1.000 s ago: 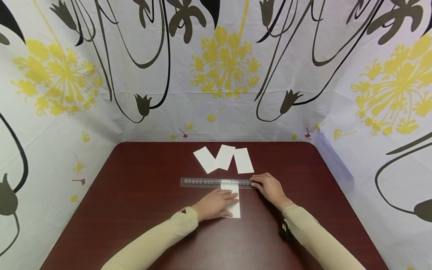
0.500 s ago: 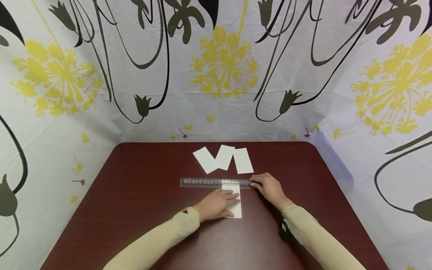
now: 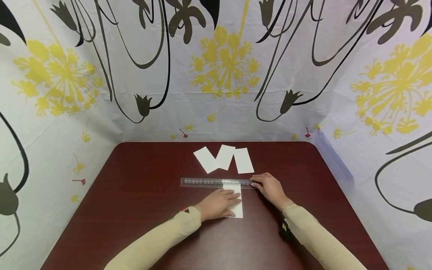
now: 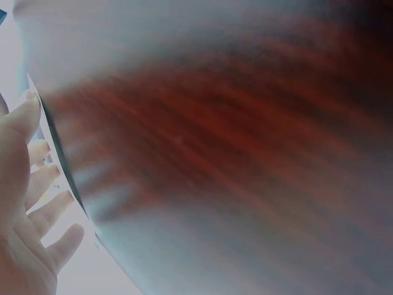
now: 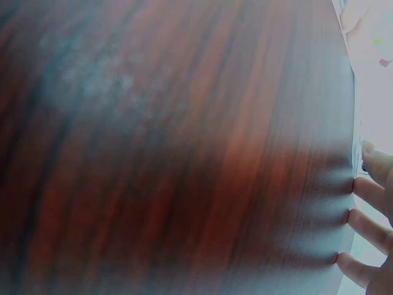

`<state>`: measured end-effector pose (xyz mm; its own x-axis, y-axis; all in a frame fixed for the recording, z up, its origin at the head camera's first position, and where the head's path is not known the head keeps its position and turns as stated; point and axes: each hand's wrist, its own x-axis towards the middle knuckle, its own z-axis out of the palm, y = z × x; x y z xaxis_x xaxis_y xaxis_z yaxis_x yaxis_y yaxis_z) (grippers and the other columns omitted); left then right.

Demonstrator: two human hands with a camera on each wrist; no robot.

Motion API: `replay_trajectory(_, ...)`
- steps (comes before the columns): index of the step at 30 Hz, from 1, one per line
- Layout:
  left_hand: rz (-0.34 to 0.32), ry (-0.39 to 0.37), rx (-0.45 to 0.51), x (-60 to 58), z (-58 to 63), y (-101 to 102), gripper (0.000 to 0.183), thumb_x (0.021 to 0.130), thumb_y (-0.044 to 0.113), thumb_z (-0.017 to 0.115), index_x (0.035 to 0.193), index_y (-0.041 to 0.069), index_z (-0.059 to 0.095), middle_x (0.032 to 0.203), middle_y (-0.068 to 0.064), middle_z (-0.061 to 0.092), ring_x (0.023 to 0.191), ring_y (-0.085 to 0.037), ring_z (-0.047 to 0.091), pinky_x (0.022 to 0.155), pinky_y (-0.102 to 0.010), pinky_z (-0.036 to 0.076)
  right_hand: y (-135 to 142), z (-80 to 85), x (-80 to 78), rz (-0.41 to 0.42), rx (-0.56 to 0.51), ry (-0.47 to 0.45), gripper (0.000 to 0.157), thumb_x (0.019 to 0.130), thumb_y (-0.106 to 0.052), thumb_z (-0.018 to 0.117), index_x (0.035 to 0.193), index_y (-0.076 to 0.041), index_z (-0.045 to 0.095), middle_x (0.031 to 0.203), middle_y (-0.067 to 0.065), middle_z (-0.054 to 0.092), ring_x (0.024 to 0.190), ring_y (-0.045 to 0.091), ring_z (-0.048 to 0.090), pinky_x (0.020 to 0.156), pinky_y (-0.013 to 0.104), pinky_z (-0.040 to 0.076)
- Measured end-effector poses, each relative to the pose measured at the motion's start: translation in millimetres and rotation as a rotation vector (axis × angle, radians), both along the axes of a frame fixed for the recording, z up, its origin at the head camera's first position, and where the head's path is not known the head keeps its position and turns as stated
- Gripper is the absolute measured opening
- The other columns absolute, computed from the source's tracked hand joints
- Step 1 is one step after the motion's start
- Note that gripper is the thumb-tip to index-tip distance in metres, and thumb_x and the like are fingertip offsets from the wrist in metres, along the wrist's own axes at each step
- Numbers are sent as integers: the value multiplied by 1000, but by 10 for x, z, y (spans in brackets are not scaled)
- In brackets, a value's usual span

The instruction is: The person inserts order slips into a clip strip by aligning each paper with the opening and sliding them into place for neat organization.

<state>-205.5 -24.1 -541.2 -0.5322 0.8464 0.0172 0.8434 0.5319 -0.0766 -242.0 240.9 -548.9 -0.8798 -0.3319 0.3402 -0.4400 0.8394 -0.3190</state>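
A clear plastic ruler [image 3: 202, 182] lies crosswise on the dark red-brown table [image 3: 135, 225]. A white paper card [image 3: 237, 210] is upright to it, its top edge at the ruler. My left hand [image 3: 216, 204] rests on this card with fingers spread and pressing down; in the left wrist view the left hand [image 4: 24, 203] shows extended fingers. At the ruler's right end my right hand [image 3: 270, 189] grips it between thumb and fingers. Fingertips of the right hand [image 5: 374, 215] touch the tabletop in the right wrist view, where the ruler is barely visible.
Beyond the ruler, three white cards [image 3: 243, 160] lie fanned out, the left two touching or overlapping. A patterned cloth [image 3: 216, 112] with yellow and grey flowers hangs around the table's back and sides.
My left hand and the card beneath it have slid slightly to the right along the ruler. The ruler and right hand stay in place.
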Motion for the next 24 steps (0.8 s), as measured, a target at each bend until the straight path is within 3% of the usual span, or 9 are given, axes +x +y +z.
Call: replay_trajectory(24, -13, 16, 1, 9, 16, 33, 57, 98, 57, 48, 146, 27, 49, 155, 8, 45, 143, -16, 44, 113, -43, 43, 3, -21, -12, -10, 9, -13, 27, 91, -25, 71, 116, -15, 74, 117, 6, 74, 110, 27, 66, 88, 49, 55)
